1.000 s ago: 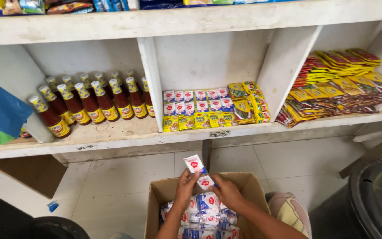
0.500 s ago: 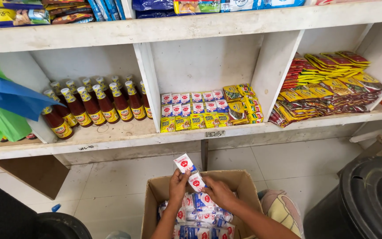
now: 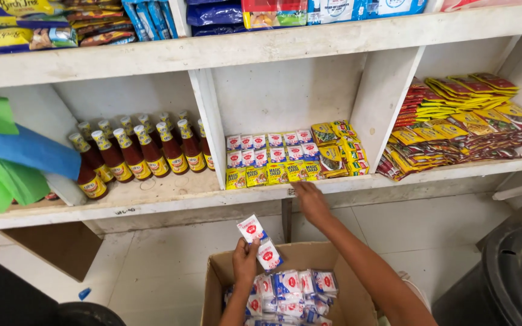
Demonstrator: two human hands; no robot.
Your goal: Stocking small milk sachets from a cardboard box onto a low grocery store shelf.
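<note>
Nearest to us, an open cardboard box point(image 3: 215, 284) sits on the tiled floor point(image 3: 164, 265), filled with small white sachets point(image 3: 288, 293) bearing red marks. Above its near-left corner our left hand point(image 3: 244, 261) has its fingers point(image 3: 250, 246) clenched around two of these white sachets point(image 3: 260, 241), one above the other, held up over the box. Farther out, our right hand point(image 3: 311, 202) stretches to the front edge of the white wooden shelf point(image 3: 152, 199), fingers loose and holding nothing, touching the lip just below the yellow seasoning packets point(image 3: 273, 175). Behind those stand rows of matching white sachets point(image 3: 270, 148). In the left compartment stand brown sauce bottles point(image 3: 134, 154); to the right lie stacked red and yellow packets point(image 3: 460, 118).
</note>
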